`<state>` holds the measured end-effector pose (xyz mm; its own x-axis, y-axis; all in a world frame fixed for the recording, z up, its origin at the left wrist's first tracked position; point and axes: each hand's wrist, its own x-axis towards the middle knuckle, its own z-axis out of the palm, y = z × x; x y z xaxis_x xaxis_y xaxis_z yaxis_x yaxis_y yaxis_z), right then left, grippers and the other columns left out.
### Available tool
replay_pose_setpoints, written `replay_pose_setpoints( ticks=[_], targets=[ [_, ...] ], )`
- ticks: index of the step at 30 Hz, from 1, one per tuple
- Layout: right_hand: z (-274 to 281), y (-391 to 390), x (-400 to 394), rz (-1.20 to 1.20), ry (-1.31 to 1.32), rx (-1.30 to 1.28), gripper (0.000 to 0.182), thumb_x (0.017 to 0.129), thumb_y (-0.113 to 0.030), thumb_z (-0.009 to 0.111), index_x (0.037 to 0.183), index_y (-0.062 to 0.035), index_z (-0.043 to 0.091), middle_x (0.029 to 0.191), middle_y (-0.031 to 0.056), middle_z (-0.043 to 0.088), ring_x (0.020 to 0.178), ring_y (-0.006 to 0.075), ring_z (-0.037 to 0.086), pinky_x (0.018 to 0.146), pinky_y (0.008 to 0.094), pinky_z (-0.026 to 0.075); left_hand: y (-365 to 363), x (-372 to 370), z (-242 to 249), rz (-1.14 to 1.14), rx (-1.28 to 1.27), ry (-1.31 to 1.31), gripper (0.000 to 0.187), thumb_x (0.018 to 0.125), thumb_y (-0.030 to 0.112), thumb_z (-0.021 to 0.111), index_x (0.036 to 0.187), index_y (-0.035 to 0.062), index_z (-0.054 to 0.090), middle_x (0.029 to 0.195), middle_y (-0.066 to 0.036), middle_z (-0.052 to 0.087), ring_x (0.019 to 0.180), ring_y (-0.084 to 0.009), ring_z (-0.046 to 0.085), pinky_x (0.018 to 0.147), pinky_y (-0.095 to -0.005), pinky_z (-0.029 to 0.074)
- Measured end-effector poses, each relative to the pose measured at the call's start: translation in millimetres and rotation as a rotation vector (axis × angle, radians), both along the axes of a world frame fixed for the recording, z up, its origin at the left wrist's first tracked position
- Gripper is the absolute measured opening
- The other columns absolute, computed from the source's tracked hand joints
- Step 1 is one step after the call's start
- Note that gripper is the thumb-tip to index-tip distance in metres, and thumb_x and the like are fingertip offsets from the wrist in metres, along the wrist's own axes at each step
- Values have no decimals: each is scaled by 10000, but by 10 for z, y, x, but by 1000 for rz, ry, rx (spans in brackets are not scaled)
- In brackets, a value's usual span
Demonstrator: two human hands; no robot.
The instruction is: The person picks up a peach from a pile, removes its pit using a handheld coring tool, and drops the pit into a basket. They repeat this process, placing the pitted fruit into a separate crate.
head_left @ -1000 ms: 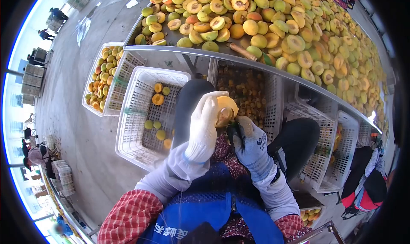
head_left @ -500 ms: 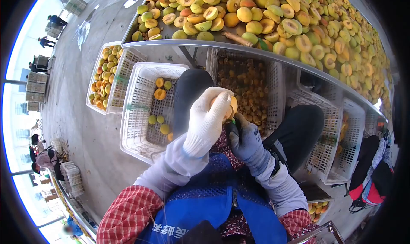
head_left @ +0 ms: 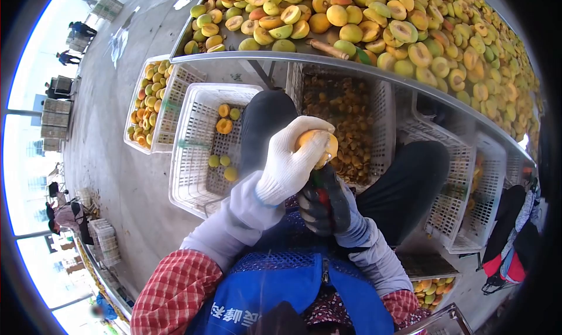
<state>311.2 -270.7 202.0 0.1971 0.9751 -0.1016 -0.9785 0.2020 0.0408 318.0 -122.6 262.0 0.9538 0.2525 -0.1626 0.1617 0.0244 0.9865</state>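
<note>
My left hand (head_left: pixel 288 162), in a white knitted glove, is wrapped round a yellow-orange fruit (head_left: pixel 331 146) above my lap. Just below and to the right, my right hand (head_left: pixel 325 205), in a grey glove with a black palm, is closed near the fruit's lower side. A narrow red strip shows between its fingers; the rest of what it holds is hidden. Beneath the hands, between my knees, a white crate (head_left: pixel 383 142) holds many small brownish pieces. In front is a metal table (head_left: pixel 234 56) heaped with halved and whole fruit.
Left of my knee stands a white crate (head_left: pixel 182 142) with several fruits, beside a fuller one (head_left: pixel 130 115). More crates (head_left: pixel 445 209) are under the table at right. A wooden stick (head_left: pixel 328 48) lies by the table's edge. People (head_left: pixel 67 58) are far off at left.
My right hand has turned so its black palm side shows, and it sits slightly lower. The fruit shows more in my left hand, which has moved slightly right.
</note>
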Motion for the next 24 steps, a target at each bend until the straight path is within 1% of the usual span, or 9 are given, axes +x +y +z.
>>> replay_pose_setpoints(
  ticks=[3, 9, 12, 15, 16, 18, 19, 23, 24],
  targets=[
    [82, 60, -3, 8, 26, 69, 469, 997, -583, 342, 872, -154, 485, 587, -53, 361, 412, 71, 313, 341, 232, 256, 27, 38, -48, -57, -102, 1, 217, 957, 158, 534, 1042, -10, 642, 893, -61, 642, 760, -99, 583, 701, -234, 478],
    [-235, 166, -47, -41, 341, 418, 449, 987, -584, 385, 907, -154, 484, 604, -62, 372, 423, 63, 350, 355, 227, 313, 23, 11, -318, -13, -615, 257, 358, 1000, 362, 494, 1046, 37, 637, 827, -31, 616, 712, -105, 560, 653, -246, 459],
    [-279, 149, -99, -140, 384, 315, 427, 1013, -509, 380, 882, -110, 459, 589, -42, 416, 395, 38, 384, 307, 191, 341, -38, 9, -346, 108, -617, 297, 390, 951, 399, 558, 975, 18, 636, 807, -58, 617, 659, -131, 554, 613, -280, 455],
    [-286, 178, 47, -271, 188, 538, 378, 1017, -458, 409, 859, -116, 440, 601, -51, 430, 398, 39, 390, 309, 208, 357, 113, -4, -565, 260, -826, 394, 346, 975, 381, 543, 1026, 53, 641, 826, -25, 627, 720, -115, 587, 643, -251, 472],
    [-383, 105, 103, -307, 273, 493, 357, 1012, -423, 446, 841, -110, 448, 645, -43, 463, 457, 56, 431, 382, 248, 417, 149, -2, -601, 318, -899, 377, 346, 973, 382, 548, 1026, 52, 641, 831, -26, 632, 723, -115, 594, 640, -248, 475],
    [-438, 114, 159, -343, 467, 66, 380, 1008, -437, 454, 830, -102, 471, 680, -38, 464, 527, 69, 458, 460, 284, 435, 280, -26, -535, 349, -673, 306, 392, 994, 412, 506, 1042, 46, 639, 862, -33, 648, 750, -115, 623, 622, -230, 489],
    [-1000, 30, 120, -320, 719, -73, 409, 1006, -485, 428, 869, -107, 505, 679, -34, 435, 539, 81, 442, 487, 289, 411, 378, -47, -478, 327, -602, 242, 409, 1002, 421, 487, 1048, 43, 637, 871, -36, 652, 760, -114, 629, 622, -226, 494],
    [-873, 55, 251, -279, 280, -157, 400, 986, -518, 460, 917, -133, 543, 679, -18, 453, 507, 94, 413, 448, 273, 385, 1007, -140, -468, 444, -230, -29, 522, 1038, 477, 344, 1096, 44, 629, 917, -58, 660, 815, -115, 650, 643, -191, 500],
    [-805, 84, 309, -281, 136, -391, 400, 981, -522, 470, 933, -132, 546, 682, -16, 465, 504, 96, 428, 440, 272, 391, 1235, -196, -459, 459, -81, -46, 423, 1039, 361, 400, 1137, 20, 630, 890, -18, 653, 767, -81, 577, 706, -218, 471]
  ],
)
